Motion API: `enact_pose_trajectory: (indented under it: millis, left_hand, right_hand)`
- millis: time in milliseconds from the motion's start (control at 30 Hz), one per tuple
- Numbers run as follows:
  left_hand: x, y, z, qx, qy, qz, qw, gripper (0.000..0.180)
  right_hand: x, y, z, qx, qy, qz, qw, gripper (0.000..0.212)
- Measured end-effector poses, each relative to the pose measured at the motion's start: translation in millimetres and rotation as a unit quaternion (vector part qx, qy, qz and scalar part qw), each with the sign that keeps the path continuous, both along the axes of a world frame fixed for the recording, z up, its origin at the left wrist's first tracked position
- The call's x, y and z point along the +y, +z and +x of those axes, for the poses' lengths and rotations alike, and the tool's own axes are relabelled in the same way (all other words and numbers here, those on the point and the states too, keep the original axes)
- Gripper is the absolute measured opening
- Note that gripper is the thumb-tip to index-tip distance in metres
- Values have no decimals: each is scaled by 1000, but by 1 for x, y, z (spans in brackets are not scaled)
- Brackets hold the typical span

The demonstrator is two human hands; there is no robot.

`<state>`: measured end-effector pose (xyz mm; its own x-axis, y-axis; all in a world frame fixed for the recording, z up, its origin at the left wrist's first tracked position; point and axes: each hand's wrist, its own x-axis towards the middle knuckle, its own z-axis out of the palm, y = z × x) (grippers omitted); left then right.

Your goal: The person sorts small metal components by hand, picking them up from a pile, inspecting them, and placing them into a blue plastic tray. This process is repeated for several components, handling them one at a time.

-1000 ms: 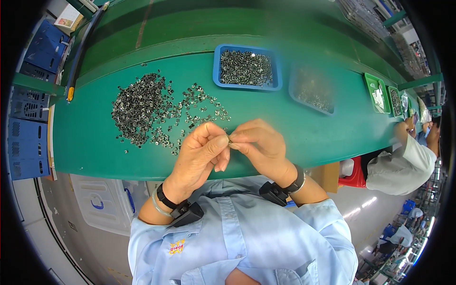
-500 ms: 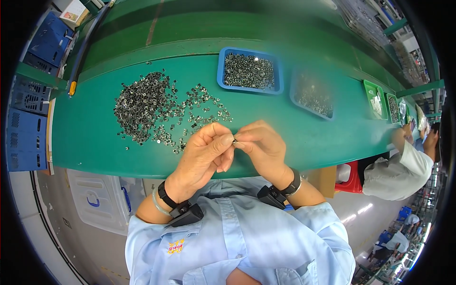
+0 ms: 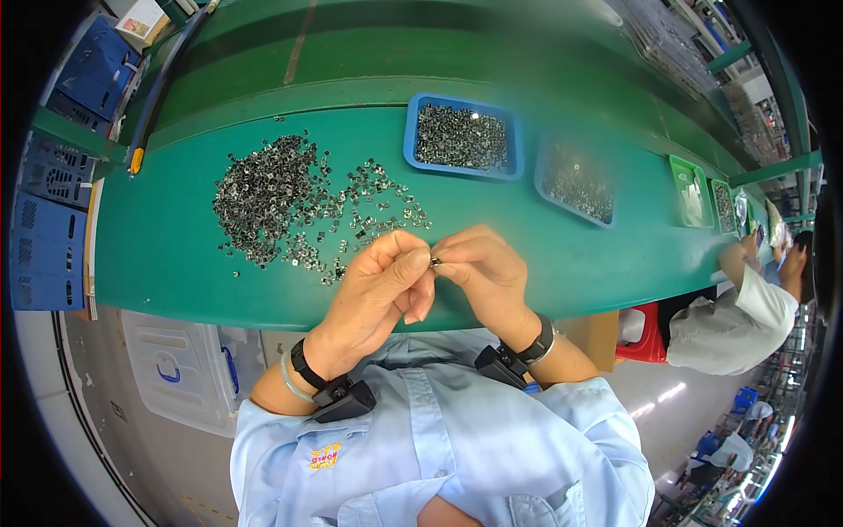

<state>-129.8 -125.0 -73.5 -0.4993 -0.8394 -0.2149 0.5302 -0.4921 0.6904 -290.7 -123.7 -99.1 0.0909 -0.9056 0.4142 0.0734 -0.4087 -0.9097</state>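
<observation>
Between the fingertips of both hands sits a small dark metal part (image 3: 435, 262), mostly covered by the fingers. My left hand (image 3: 384, 277) pinches it from the left with thumb and forefinger, the other fingers curled below. From the right, my right hand (image 3: 483, 268) grips it in a closed pinch. Just beyond my left hand, loose small metal parts (image 3: 373, 189) are scattered on the green table mat (image 3: 176, 272). They spread out from a large heap of similar black and silver parts (image 3: 263, 198) at the left.
A blue tray (image 3: 409, 140) full of small metal parts stands beyond my hands. Right of it is a second, blurred blue tray (image 3: 562, 207). Farther right are a green tray (image 3: 680, 167) and a seated co-worker (image 3: 729, 325). A lidded clear plastic box (image 3: 167, 386) stands below the table's left edge.
My hands stay in almost the same place, pinching the small metal part, which shows slightly more between the fingertips. The view has shifted a little.
</observation>
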Motion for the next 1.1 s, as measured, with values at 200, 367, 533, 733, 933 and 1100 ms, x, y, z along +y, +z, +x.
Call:
enact_pose_trajectory:
  millis: [200,367,533,733,933,1100]
  left_hand:
    - [0,2,1,3,9,-2,1000,17]
    - [1,2,4,-10,10,-14,1000,17]
    - [0,-3,4,13,1,-12,1000,17]
    - [-1,-5,3,39,-6,5,999,18]
    - [0,-4,2,64,-13,9,998,15]
    - [-1,0,5,7,-24,-3,1000,20]
  right_hand:
    - [0,4,-2,8,6,10,1000,15]
    - [0,6,-6,60,4,-28,998,16]
    - [-2,7,-4,65,-5,-53,996,15]
    - [-3,11,-2,90,-13,-68,993,14]
    - [-5,16,-5,140,-17,-119,983,15]
    - [-9,21,-9,177,-13,-164,970,15]
